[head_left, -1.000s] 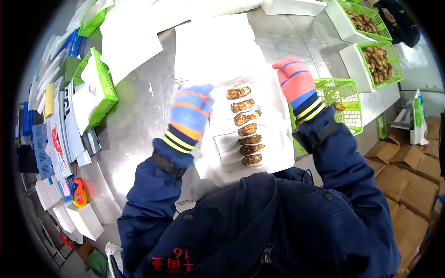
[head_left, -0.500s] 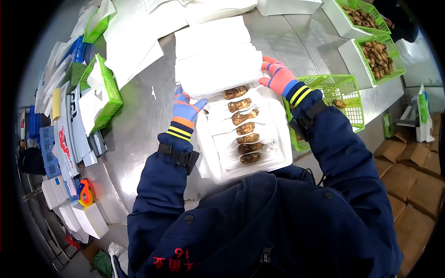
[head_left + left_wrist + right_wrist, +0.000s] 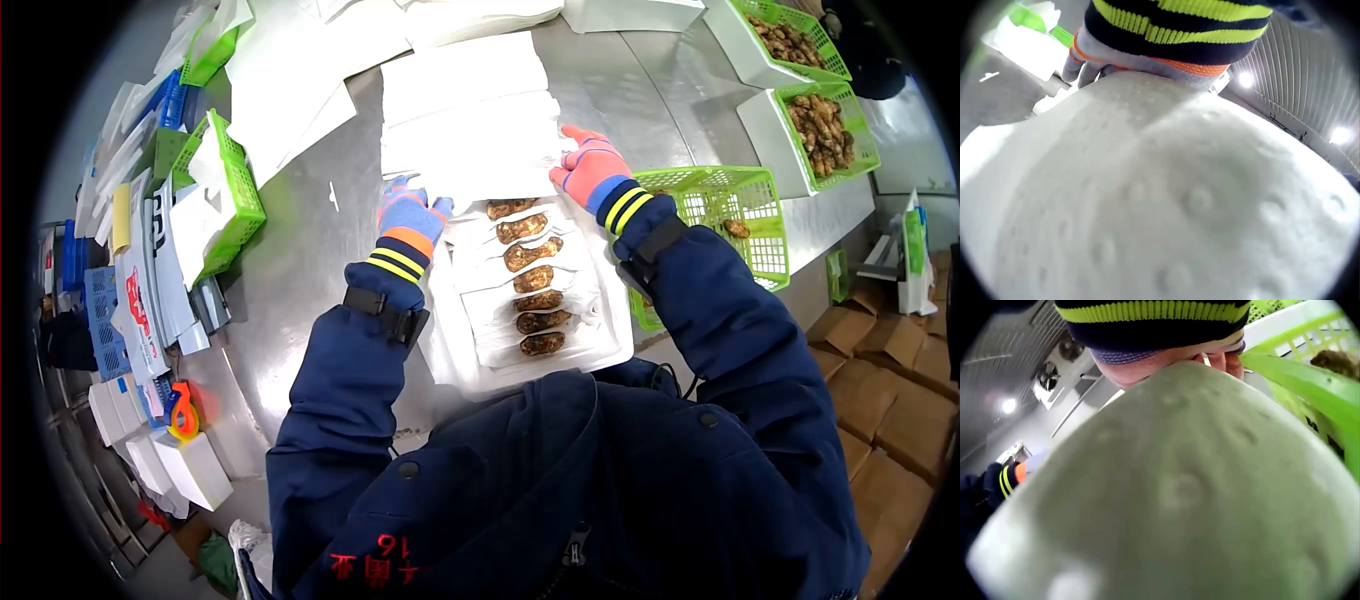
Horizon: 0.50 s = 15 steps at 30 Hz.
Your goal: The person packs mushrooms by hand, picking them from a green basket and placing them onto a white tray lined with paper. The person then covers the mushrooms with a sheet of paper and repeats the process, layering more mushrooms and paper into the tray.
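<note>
A white foam box (image 3: 614, 348) stands close against the person's front. Brown knobbly mushrooms (image 3: 532, 280) lie in it in a column, with folds of white paper between them. A white sheet (image 3: 470, 150) lies over the box's far end and overlaps the farthest mushroom. At its near left corner, the gloved left hand (image 3: 409, 212) holds the sheet, thumb toward the middle. On the opposite edge, the gloved right hand (image 3: 594, 172) pinches it. The dimpled foam wall (image 3: 1166, 187) fills most of the left wrist view, hiding the fingertips; similar foam (image 3: 1179, 481) fills the right wrist view.
Right of the box is a green basket (image 3: 770, 205) with a loose mushroom (image 3: 736, 229). Farther right, a green basket (image 3: 866, 150) of mushrooms leans by white foam. Stacked white paper (image 3: 480, 20) lies at the back; a tape dispenser (image 3: 183, 412) stands at left.
Both hands have come to the sheet's edges. The sheet's near edge has moved toward the person, partly covering the farthest mushroom. The right hand has shifted slightly inward and nearer.
</note>
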Motion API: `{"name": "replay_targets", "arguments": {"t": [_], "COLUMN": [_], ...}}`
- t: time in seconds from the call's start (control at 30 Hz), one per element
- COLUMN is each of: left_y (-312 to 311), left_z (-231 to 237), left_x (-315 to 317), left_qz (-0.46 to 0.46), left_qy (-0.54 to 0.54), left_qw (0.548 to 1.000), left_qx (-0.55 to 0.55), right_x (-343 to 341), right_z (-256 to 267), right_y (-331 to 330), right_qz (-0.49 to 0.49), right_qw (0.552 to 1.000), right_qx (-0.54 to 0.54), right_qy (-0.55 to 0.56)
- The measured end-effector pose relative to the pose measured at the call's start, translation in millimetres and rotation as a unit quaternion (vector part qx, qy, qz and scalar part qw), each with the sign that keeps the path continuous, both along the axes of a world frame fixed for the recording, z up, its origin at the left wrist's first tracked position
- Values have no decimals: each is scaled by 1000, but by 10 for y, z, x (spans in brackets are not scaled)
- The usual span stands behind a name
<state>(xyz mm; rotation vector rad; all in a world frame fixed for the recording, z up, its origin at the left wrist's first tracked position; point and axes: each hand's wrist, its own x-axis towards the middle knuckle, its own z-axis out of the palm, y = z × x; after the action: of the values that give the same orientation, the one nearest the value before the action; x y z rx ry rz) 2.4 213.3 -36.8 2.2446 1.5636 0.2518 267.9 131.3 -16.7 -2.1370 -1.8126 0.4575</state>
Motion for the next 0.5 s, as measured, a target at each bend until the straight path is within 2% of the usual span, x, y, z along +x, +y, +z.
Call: {"name": "replay_targets", "arguments": {"t": [0.07, 0.1, 0.17, 0.23, 0.3, 0.33, 0.37, 0.4, 0.43, 0.5], "left_y": [-34, -64, -184, -415, -621, -649, -690, -679, -678, -585], "left_z": [181, 225, 348, 876, 1052, 1037, 1032, 738, 713, 542], "left_x": [-9, -35, -165, -152, 0, 125, 272, 387, 529, 714], "left_qz": [-41, -62, -69, -64, -152, -262, -322, -336, -326, -271], "left_qy": [42, 64, -32, -122, -162, -124, -67, -50, 118, 184], "left_qw": [998, 995, 983, 948, 945, 936, 935, 920, 930, 940], "left_qx": [35, 53, 167, 287, 241, 199, 133, 195, 123, 98], "right_x": [-67, -64, -43, -43, -40, -38, -30, -77, -104, -71], "right_z": [43, 39, -13, 54, 97, 60, 31, 76, 129, 107], "right_y": [5, 22, 1, 3, 93, 139, 151, 160, 171, 184], "right_qz": [4, 9, 13, 27, 44, 35, 45, 28, 7, 79], "right_qw": [995, 995, 994, 995, 991, 992, 988, 986, 984, 977], "right_qx": [12, 25, 46, 40, -53, -67, -65, -81, -98, -85], "right_qy": [-101, -101, -98, -87, -112, -96, -133, -142, -152, -179]}}
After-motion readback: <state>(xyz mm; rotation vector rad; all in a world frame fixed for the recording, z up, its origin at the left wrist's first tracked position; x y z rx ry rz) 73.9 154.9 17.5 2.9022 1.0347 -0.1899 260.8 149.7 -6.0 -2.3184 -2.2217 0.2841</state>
